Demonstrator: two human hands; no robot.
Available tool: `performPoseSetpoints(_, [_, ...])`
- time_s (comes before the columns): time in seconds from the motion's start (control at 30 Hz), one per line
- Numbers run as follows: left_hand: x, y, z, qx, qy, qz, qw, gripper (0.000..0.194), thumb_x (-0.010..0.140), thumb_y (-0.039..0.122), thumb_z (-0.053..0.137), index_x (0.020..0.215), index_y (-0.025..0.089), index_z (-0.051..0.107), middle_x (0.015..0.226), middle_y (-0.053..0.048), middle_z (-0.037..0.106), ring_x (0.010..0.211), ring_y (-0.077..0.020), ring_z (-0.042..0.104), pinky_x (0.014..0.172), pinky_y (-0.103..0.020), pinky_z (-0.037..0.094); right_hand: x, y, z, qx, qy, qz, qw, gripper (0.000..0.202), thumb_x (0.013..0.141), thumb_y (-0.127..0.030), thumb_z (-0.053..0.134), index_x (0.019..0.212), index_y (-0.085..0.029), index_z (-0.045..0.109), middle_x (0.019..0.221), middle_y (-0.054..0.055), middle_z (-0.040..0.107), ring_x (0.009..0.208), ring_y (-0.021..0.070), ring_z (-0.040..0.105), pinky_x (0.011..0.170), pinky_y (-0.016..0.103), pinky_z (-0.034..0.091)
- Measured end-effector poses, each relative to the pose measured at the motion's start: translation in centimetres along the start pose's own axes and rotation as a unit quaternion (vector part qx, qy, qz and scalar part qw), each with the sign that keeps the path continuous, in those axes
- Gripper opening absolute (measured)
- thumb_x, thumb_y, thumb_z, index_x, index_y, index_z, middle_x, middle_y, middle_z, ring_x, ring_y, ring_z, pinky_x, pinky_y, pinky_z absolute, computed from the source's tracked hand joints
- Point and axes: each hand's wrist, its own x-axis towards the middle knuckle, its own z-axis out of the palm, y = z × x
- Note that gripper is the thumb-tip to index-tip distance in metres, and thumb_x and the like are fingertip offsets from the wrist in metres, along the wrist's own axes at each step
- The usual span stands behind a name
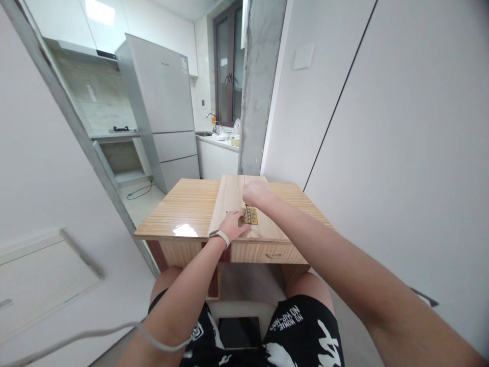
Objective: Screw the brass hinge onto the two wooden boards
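A brass-coloured hinge (251, 216) lies across the seam between two pale wooden boards (229, 196) on top of a desk. My left hand (234, 225), with a watch at the wrist, rests on the boards at the hinge's left edge, its thumb and fingers apart around that side. Above the hinge's far end, my right hand (256, 194) is closed in a fist around a small tool, of which only a thin tip shows pointing down at the hinge. Most of that tool is hidden inside the hand.
The striped wooden desk (191, 201) has a drawer (267, 252) below its front edge. My legs are on either side of the space under it. A pale cable (95, 334) crosses the lower left. Behind stand a refrigerator (164, 97) and a sink counter (217, 158).
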Motion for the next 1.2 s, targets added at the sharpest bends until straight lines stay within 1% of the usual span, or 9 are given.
performPoseSetpoints(0.2, [0.0,0.3,-0.2,-0.001,-0.001,-0.009,1.0,0.045,0.077,0.045,0.081,0.112,0.017,0.072,0.115,-0.013,0.071,0.11,-0.0298,0.062,0.101,-0.042,0.046,-1.4,2.2,0.3,-0.013,-0.009,-0.096,0.995,0.036,0.102,-0.032,0.047,0.13,-0.013,0.061,0.117,0.02,0.071,0.108,0.0276,0.069,0.087,0.034,0.05])
performPoseSetpoints(0.37, [0.0,0.3,-0.3,-0.003,0.003,-0.003,1.0,0.046,0.077,0.046,0.081,0.112,0.018,0.072,0.115,-0.014,0.071,0.11,-0.0299,0.062,0.101,-0.042,0.045,-1.9,2.7,0.7,-0.025,0.03,-0.146,0.989,0.031,0.102,-0.032,0.047,0.121,-0.016,0.065,0.115,0.018,0.071,0.108,0.0276,0.068,0.091,0.037,0.048])
performPoseSetpoints(0.57, [0.0,0.2,-0.2,-0.002,0.0,-0.001,1.0,0.045,0.078,0.046,0.08,0.112,0.017,0.072,0.115,-0.013,0.071,0.11,-0.0297,0.062,0.101,-0.041,0.045,-0.5,1.8,0.5,-0.034,-0.005,-0.101,0.994,0.032,0.096,-0.031,0.053,0.11,-0.013,0.075,0.111,0.022,0.073,0.107,0.0339,0.07,0.088,0.043,0.052])
performPoseSetpoints(0.73, [0.0,0.1,-0.1,-0.001,-0.002,0.0,1.0,0.047,0.078,0.047,0.08,0.113,0.017,0.071,0.115,-0.014,0.071,0.111,-0.03,0.062,0.101,-0.041,0.046,1.0,0.5,-0.5,0.0,-0.072,-0.014,0.997,0.031,0.088,-0.028,0.061,0.11,-0.016,0.078,0.117,0.021,0.073,0.109,0.0346,0.069,0.089,0.044,0.054])
performPoseSetpoints(0.8, [0.0,0.2,-0.1,0.004,0.0,-0.001,1.0,0.047,0.078,0.047,0.08,0.113,0.016,0.071,0.115,-0.014,0.071,0.111,-0.0298,0.062,0.101,-0.041,0.046,1.1,0.4,-0.5,0.008,-0.079,-0.003,0.997,0.031,0.087,-0.027,0.063,0.112,-0.015,0.076,0.117,0.021,0.073,0.109,0.0339,0.069,0.091,0.044,0.053])
performPoseSetpoints(0.87, [0.0,0.2,-0.2,0.006,0.003,-0.003,1.0,0.047,0.078,0.047,0.08,0.113,0.016,0.071,0.115,-0.014,0.07,0.111,-0.0297,0.062,0.101,-0.041,0.046,0.6,0.6,-0.1,-0.003,-0.06,-0.032,0.998,0.034,0.091,-0.027,0.061,0.121,-0.014,0.072,0.118,0.021,0.072,0.108,0.0315,0.069,0.091,0.041,0.052])
performPoseSetpoints(0.97, [0.0,0.3,-0.3,0.007,0.002,-0.003,1.0,0.045,0.078,0.047,0.08,0.111,0.017,0.072,0.114,-0.014,0.071,0.109,-0.0295,0.062,0.099,-0.041,0.047,-0.5,1.5,0.7,-0.047,0.004,-0.116,0.992,0.036,0.1,-0.027,0.05,0.131,-0.015,0.063,0.124,0.021,0.067,0.108,0.0274,0.068,0.09,0.037,0.051])
performPoseSetpoints(1.1, [0.1,0.3,-0.3,0.015,-0.003,0.006,1.0,0.043,0.079,0.048,0.079,0.107,0.017,0.072,0.112,-0.013,0.071,0.105,-0.0285,0.063,0.095,-0.04,0.048,-1.5,2.3,1.0,-0.114,0.062,-0.219,0.967,0.031,0.102,-0.026,0.043,0.12,-0.015,0.066,0.129,0.019,0.061,0.109,0.0268,0.064,0.089,0.036,0.049])
performPoseSetpoints(1.2, [0.1,0.3,-0.1,0.022,0.002,0.009,1.0,0.042,0.079,0.048,0.079,0.106,0.017,0.071,0.112,-0.012,0.071,0.104,-0.0276,0.063,0.095,-0.039,0.048,-1.5,2.3,0.8,-0.123,0.054,-0.226,0.965,0.032,0.101,-0.028,0.044,0.113,-0.013,0.069,0.117,0.019,0.066,0.106,0.027,0.065,0.087,0.036,0.049])
